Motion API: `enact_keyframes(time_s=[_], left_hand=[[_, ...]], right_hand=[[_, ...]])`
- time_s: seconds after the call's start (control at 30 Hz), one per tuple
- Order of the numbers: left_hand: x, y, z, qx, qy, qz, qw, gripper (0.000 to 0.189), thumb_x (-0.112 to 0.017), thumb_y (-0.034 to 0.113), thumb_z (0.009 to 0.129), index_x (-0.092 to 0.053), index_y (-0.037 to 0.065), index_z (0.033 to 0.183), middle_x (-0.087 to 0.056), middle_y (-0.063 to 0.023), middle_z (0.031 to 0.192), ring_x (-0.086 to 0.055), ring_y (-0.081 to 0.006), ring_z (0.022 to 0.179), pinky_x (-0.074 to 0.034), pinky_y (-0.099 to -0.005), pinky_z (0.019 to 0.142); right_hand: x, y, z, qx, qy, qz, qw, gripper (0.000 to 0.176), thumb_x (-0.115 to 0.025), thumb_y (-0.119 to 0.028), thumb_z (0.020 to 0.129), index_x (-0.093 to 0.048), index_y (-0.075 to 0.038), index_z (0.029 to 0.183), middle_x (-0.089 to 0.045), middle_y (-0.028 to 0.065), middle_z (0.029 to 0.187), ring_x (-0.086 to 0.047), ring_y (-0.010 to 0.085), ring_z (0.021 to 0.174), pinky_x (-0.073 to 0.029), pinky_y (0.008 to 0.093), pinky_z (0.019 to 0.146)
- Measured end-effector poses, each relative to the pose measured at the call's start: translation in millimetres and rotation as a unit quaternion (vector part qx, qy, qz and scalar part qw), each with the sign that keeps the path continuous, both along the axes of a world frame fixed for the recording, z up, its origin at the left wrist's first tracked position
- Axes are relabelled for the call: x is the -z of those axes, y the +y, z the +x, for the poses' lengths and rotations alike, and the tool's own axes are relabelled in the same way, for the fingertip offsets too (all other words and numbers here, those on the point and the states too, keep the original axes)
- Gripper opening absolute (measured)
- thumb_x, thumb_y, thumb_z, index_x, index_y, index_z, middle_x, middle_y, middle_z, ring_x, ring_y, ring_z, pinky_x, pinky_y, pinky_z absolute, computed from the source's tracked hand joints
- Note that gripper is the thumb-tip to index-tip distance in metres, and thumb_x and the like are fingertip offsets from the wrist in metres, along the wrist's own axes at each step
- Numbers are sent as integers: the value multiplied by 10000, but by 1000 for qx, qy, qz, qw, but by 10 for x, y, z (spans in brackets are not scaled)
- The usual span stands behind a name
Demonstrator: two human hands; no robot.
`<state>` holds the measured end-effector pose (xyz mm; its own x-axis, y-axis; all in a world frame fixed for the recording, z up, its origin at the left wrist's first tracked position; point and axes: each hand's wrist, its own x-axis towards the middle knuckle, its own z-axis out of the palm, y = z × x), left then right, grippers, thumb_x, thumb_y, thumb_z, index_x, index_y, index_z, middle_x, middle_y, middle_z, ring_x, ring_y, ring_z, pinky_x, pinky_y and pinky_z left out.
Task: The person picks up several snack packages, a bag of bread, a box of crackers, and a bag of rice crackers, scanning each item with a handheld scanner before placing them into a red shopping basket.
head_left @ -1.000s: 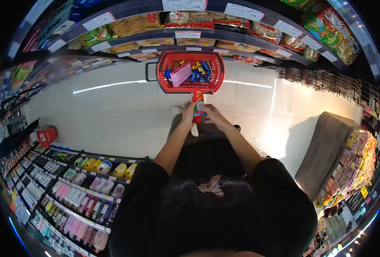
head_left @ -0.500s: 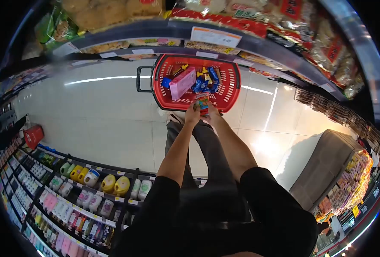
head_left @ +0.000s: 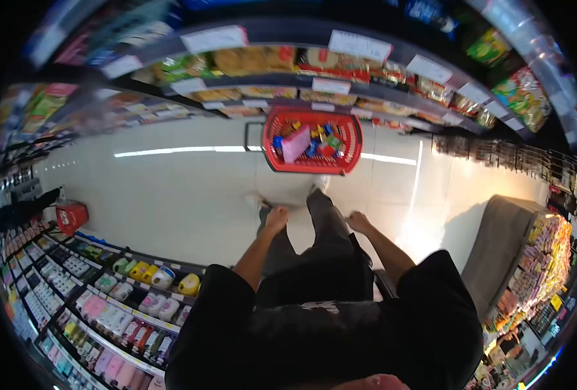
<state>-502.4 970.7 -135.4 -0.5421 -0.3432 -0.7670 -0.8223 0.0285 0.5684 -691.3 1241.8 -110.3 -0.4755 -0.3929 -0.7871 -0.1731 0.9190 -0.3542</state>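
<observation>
Head view: person stands in a shop aisle, looking down past black sleeves. The left hand (head_left: 276, 219) hangs in front of the left thigh and the right hand (head_left: 358, 222) by the right thigh. They are apart, w/ the grey trouser legs (head_left: 324, 211) btwn them. Both hands are small & blurred, so can't tell the grip of either, spread or pressed together. Nothing shows in either one, and neither touches anything but the person's own legs.

The red basket (head_left: 309, 170) sits on the pale tiled floor (head_left: 171, 188) at the far side, beyond the feet, well apart from both hands and just in front of the lowest far shelf (head_left: 282, 29). A black handle (head_left: 252, 135) sticks out on its left. Inside lies a pink box (head_left: 296, 144) on the left, tilted, w/ blue & yellow pkts (head_left: 324, 133) beside it on the right.

The far shelf carries snack bags (head_left: 262, 60) in rows, w/ white price tags (head_left: 359, 45) along the edges.

Near left: low shelves of bottles (head_left: 122, 302), pink & white, w/ yellow bottles (head_left: 189, 285) on the top row. Further left a small red bin (head_left: 72, 216) stands on the floor.

Right: a grey covered stand (head_left: 496, 247), w/ racks of small colourful goods (head_left: 545, 244) past it.
</observation>
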Motion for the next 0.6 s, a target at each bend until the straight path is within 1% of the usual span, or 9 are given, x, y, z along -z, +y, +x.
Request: enact_keyframes(time_s=[0.03,0.07,0.1,0.17,0.23,0.33,0.43,0.5,0.6], left_hand=[[51,-91,186,2,1,12,1000,307,-471,313,818,-620,49,867,-644,-110,738,-627,-281,745,-469,-390,717],[-194,-231,261,24,-12,4,1000,306,-483,313,815,-620,41,834,-637,-93,719,-624,-251,701,-473,-370,691],[-242,-310,427,-81,6,51,995,298,-491,303,826,-616,34,852,-639,-89,739,-623,-211,688,-481,-344,652],[-750,-561,618,-167,30,83,982,268,-498,279,841,-608,41,898,-638,-95,774,-622,-190,695,-487,-319,615],[-981,-876,990,-212,54,86,972,254,-501,265,845,-597,44,928,-635,-96,786,-623,-190,696,-488,-306,599],[-1080,-1241,1682,-318,56,88,942,240,-508,242,848,-578,49,972,-631,-98,796,-624,-194,697,-489,-290,582],[-1000,-1514,2513,-420,23,69,905,249,-508,214,835,-556,18,980,-626,-116,775,-624,-207,659,-488,-295,538],[-792,-1578,3324,-463,-62,26,884,267,-499,199,817,-547,-17,967,-619,-138,733,-617,-221,605,-479,-309,483],[-809,-1682,3708,-484,-118,41,866,275,-492,187,803,-546,-47,936,-610,-156,690,-606,-232,552,-461,-312,438]], right_hand=[[-261,51,-49,-37,-45,7,998,475,-494,-402,783,-600,59,739,-601,278,769,-602,409,805,-474,461,728],[-516,58,-18,8,-29,27,999,441,-494,-372,784,-608,45,697,-608,257,738,-621,373,761,-486,450,703],[-696,59,-20,50,-54,43,996,388,-517,-330,779,-610,46,751,-620,228,720,-637,316,679,-502,415,655],[-206,438,120,87,-1,2,996,367,-541,-311,781,-599,51,786,-628,183,684,-636,259,608,-508,378,610],[-853,44,253,302,-70,76,948,373,-560,-314,789,-589,56,820,-599,139,639,-620,232,575,-508,370,560],[-824,-341,653,334,-88,71,936,396,-561,-337,801,-594,57,803,-580,127,622,-606,225,571,-493,402,516],[-416,-791,918,265,-40,36,963,382,-548,-367,827,-582,13,805,-589,116,692,-564,224,563,-476,400,539],[-718,-1509,1087,208,-114,-72,969,400,-548,-372,830,-596,14,741,-576,118,669,-572,222,581,-469,396,533],[-609,-2190,947,-117,54,-105,986,414,-539,-371,824,-604,33,769,-585,148,648,-599,243,611,-461,397,577]])
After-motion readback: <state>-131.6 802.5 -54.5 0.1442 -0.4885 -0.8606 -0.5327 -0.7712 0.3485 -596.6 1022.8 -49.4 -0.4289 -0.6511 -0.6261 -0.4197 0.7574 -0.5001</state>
